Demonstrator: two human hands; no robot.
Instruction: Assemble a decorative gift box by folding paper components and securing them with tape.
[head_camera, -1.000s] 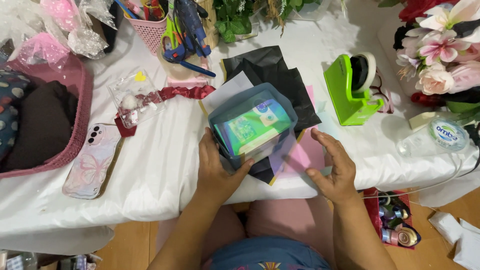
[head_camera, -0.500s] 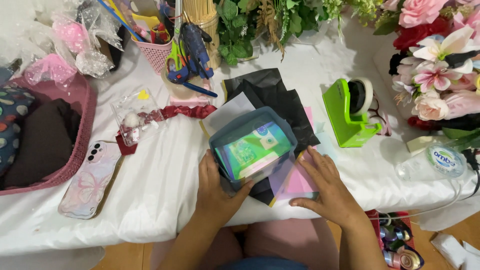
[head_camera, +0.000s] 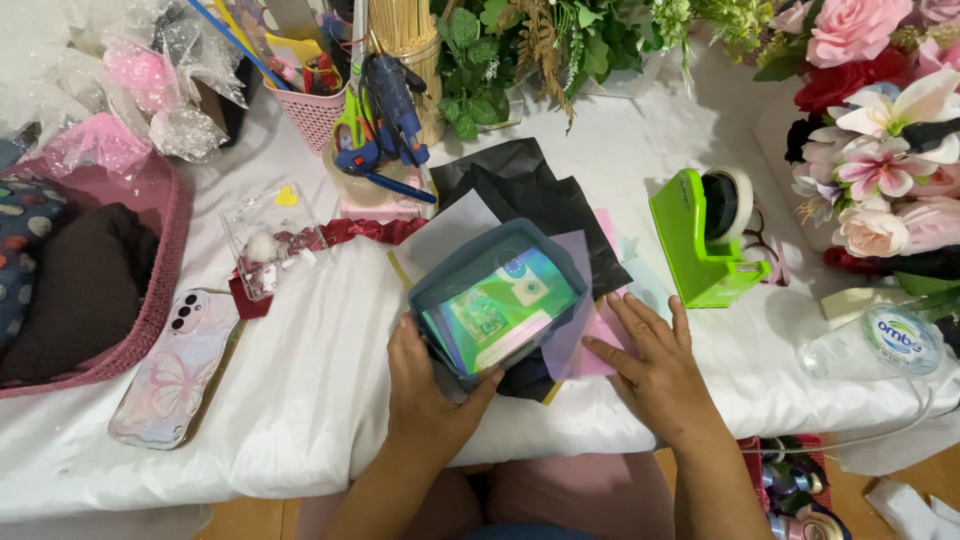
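Observation:
A small box wrapped in translucent blue film (head_camera: 497, 297) lies on a stack of black, white and pink paper sheets (head_camera: 560, 225) on the white-covered table (head_camera: 320, 400). My left hand (head_camera: 425, 395) grips the near edge of the box, thumb on its front side. To the right, my right hand (head_camera: 655, 365) lies flat with fingers spread, pressing on the pink and lilac sheets (head_camera: 590, 340) beside the box.
A green tape dispenser (head_camera: 705, 240) stands right of the papers. A phone in a butterfly case (head_camera: 175, 365) and a pink basket (head_camera: 90, 270) are at left. A pink cup with scissors and glue gun (head_camera: 370, 120), greenery, artificial flowers (head_camera: 885, 150) and a plastic bottle (head_camera: 880, 345) ring the table.
The view has tilted up, showing more of the table's far side. My right hand has slid slightly right and flattened on the sheets; my left hand keeps hold of the box.

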